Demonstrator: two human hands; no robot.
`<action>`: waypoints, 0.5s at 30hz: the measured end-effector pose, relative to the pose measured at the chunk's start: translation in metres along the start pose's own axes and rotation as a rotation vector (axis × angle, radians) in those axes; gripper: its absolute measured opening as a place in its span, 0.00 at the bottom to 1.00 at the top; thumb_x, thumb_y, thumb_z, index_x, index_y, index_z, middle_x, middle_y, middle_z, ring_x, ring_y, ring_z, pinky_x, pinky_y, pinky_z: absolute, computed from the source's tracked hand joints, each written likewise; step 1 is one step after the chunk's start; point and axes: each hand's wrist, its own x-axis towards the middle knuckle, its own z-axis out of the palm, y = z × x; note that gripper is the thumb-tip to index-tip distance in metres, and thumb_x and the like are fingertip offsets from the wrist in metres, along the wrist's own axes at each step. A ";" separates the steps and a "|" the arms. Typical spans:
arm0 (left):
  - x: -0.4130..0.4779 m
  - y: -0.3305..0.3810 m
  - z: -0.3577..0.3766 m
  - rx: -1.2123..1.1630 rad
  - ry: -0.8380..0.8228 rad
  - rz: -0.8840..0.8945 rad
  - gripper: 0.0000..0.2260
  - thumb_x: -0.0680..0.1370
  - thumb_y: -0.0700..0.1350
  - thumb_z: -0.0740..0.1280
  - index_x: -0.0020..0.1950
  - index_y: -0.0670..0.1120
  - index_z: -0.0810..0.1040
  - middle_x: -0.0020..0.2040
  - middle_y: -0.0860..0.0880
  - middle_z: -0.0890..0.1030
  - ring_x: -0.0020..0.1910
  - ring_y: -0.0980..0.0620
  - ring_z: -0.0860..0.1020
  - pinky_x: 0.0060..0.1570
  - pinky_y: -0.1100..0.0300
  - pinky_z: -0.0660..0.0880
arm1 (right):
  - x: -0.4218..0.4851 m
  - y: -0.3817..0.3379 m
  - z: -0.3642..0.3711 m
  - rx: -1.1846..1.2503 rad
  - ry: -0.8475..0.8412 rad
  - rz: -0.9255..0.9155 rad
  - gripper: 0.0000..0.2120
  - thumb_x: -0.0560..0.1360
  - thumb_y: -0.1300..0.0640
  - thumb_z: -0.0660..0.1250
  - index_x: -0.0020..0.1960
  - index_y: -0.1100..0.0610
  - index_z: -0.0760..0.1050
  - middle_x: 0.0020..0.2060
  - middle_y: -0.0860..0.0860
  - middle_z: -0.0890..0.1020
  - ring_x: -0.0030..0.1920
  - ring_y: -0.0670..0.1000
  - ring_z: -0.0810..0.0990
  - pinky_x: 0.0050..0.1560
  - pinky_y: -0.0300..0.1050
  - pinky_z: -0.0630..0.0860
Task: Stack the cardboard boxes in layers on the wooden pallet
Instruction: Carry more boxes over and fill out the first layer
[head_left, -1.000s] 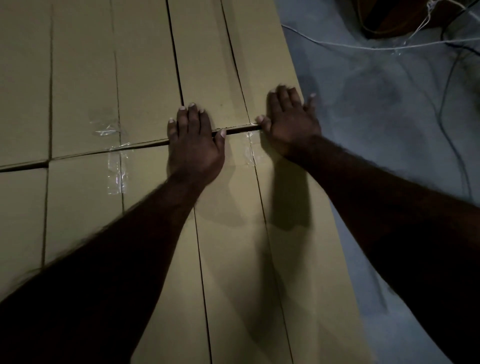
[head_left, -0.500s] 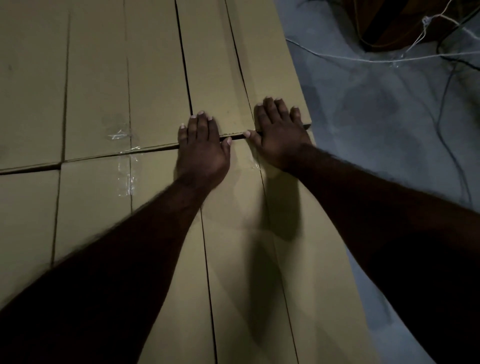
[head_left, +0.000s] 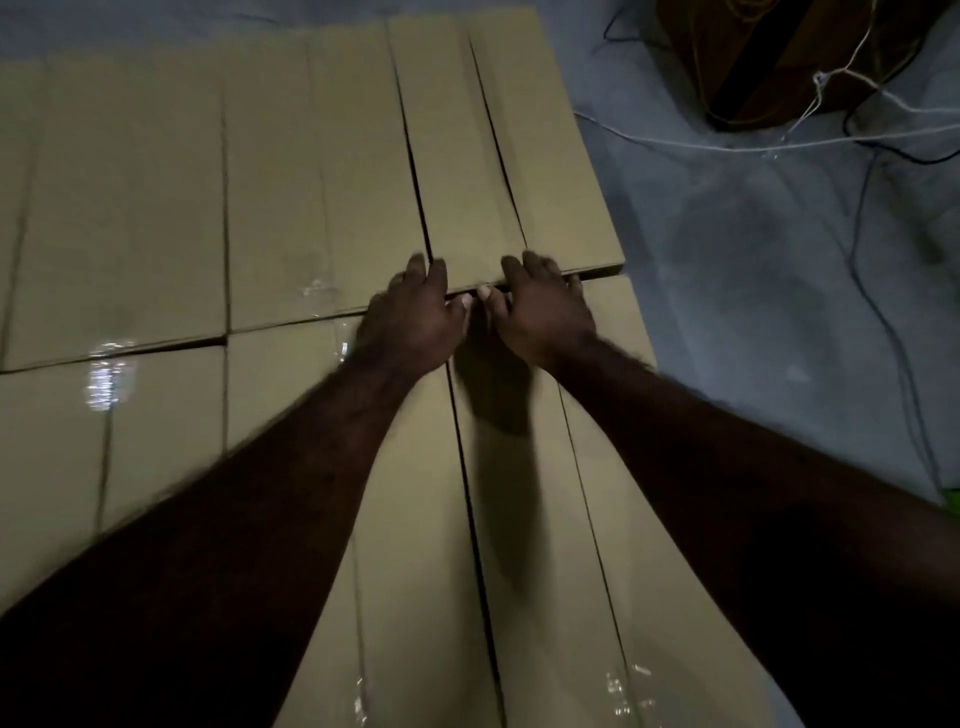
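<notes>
A layer of flat tan cardboard boxes fills most of the head view, packed side by side; the pallet under them is hidden. My left hand (head_left: 415, 317) and my right hand (head_left: 540, 306) lie close together at the dark gap between the far right box (head_left: 467, 156) and the near right box (head_left: 524, 519). The fingers of both hands rest on the far box's near edge, and the thumb tips almost meet over the gap. Neither hand holds anything.
More boxes (head_left: 119, 208) lie to the left, with shiny clear tape (head_left: 106, 384) across their seams. To the right is grey concrete floor (head_left: 753, 286) with white string (head_left: 779, 148) and dark cables (head_left: 883, 322). A dark wooden object (head_left: 769, 62) stands at the top right.
My hands have slid toward each other along the gap, so the thumbs nearly touch. The view has pulled back and now shows the far edge of the boxes.
</notes>
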 end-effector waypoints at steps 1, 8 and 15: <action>-0.016 0.002 -0.020 -0.054 -0.001 -0.016 0.24 0.83 0.56 0.57 0.74 0.41 0.66 0.73 0.38 0.67 0.67 0.37 0.71 0.62 0.44 0.72 | -0.014 -0.015 -0.012 0.098 0.002 0.022 0.25 0.83 0.43 0.54 0.74 0.57 0.66 0.71 0.58 0.71 0.73 0.59 0.67 0.70 0.60 0.65; -0.177 0.013 -0.183 -0.422 0.010 -0.112 0.24 0.83 0.57 0.58 0.76 0.46 0.69 0.78 0.45 0.65 0.75 0.46 0.67 0.72 0.53 0.64 | -0.162 -0.157 -0.138 0.522 0.054 0.211 0.28 0.83 0.42 0.56 0.77 0.57 0.65 0.73 0.55 0.72 0.73 0.55 0.70 0.66 0.42 0.66; -0.326 0.001 -0.331 -0.506 0.044 -0.015 0.26 0.81 0.61 0.60 0.74 0.49 0.70 0.75 0.50 0.70 0.72 0.48 0.71 0.69 0.50 0.69 | -0.305 -0.293 -0.245 0.633 0.137 0.276 0.28 0.82 0.41 0.60 0.77 0.53 0.64 0.70 0.56 0.75 0.68 0.55 0.75 0.62 0.45 0.71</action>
